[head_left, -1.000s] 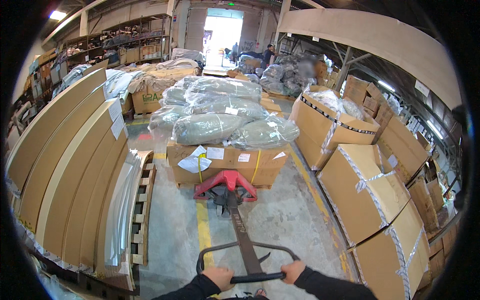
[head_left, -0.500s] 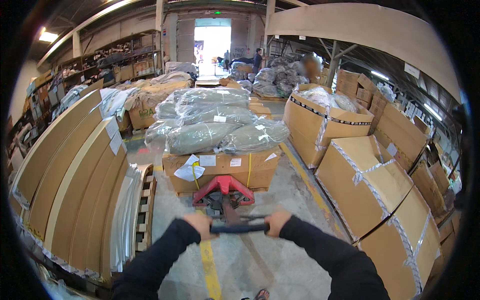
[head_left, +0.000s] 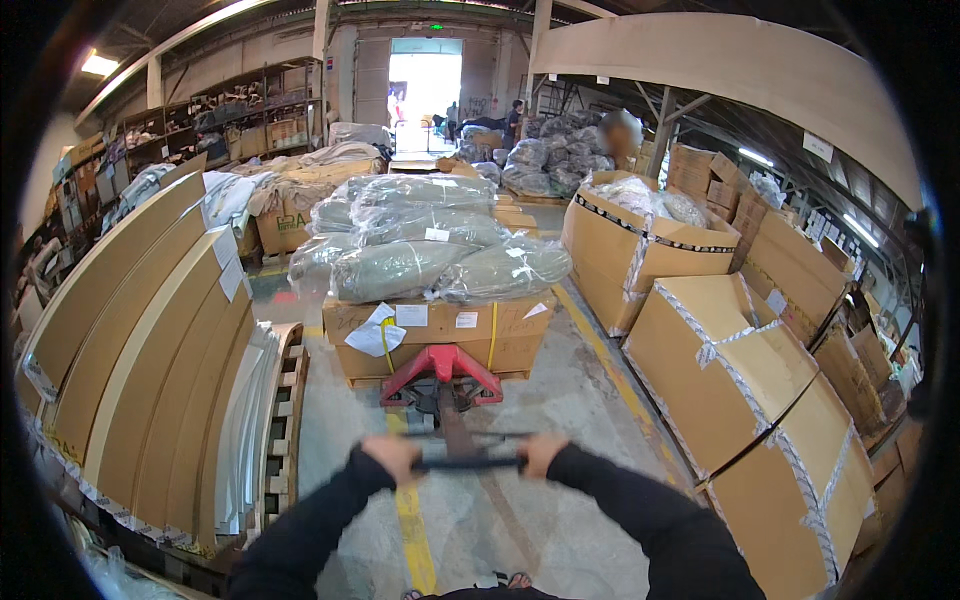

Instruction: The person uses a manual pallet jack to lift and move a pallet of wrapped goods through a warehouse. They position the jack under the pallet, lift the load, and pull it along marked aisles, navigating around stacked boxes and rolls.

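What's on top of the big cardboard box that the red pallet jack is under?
On the cardboard box lie several grey-green bundles wrapped in clear plastic, stacked in layers. The red pallet jack sits at its base. What is inside the box and the bundles cannot be seen.

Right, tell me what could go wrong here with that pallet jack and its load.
1. The wrapped bundles lie piled loosely on the carton; a jolt could slide one off.
2. The aisle is narrow: large cardboard boxes on the right and long flat cartons on the left could be clipped.
3. Left hand and right hand grip the handle of the red pallet jack; feet close behind risk being struck.
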A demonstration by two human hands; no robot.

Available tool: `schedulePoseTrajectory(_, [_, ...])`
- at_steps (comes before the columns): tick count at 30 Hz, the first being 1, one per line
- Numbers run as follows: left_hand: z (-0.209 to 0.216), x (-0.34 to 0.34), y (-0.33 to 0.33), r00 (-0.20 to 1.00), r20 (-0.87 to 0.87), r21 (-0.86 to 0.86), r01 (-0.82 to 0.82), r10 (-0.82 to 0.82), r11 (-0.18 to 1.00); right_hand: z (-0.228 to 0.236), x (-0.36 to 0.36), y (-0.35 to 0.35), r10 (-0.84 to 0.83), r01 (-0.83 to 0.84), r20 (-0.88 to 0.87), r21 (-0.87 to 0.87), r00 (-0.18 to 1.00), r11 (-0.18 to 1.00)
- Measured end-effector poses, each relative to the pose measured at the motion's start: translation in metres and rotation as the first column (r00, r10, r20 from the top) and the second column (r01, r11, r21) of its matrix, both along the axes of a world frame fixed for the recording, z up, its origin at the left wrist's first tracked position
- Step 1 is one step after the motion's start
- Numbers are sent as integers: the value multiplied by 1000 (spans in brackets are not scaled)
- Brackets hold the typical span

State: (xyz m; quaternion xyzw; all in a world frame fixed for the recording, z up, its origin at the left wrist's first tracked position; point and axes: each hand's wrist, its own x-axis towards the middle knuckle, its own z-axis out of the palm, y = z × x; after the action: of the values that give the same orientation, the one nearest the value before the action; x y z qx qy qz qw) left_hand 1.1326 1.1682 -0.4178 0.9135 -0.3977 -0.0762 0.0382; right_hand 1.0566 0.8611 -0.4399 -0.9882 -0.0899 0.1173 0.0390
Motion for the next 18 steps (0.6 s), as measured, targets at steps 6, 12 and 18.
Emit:
schedulePoseTrajectory(6, [52, 35, -28, 991, 43, 96, -127, 123, 987, 48, 41, -11, 28, -24, 58, -81, 998, 996])
schedulePoseTrajectory(12, [-101, -115, 21, 906, -396, 223, -62, 148, 973, -100, -124, 42, -77, 70, -176, -45, 981, 997])
schedulePoseTrajectory(18, [-118, -122, 35, 921, -385, 160, 5, 58, 987, -122, -110, 58, 180, -143, -374, 125, 910, 982])
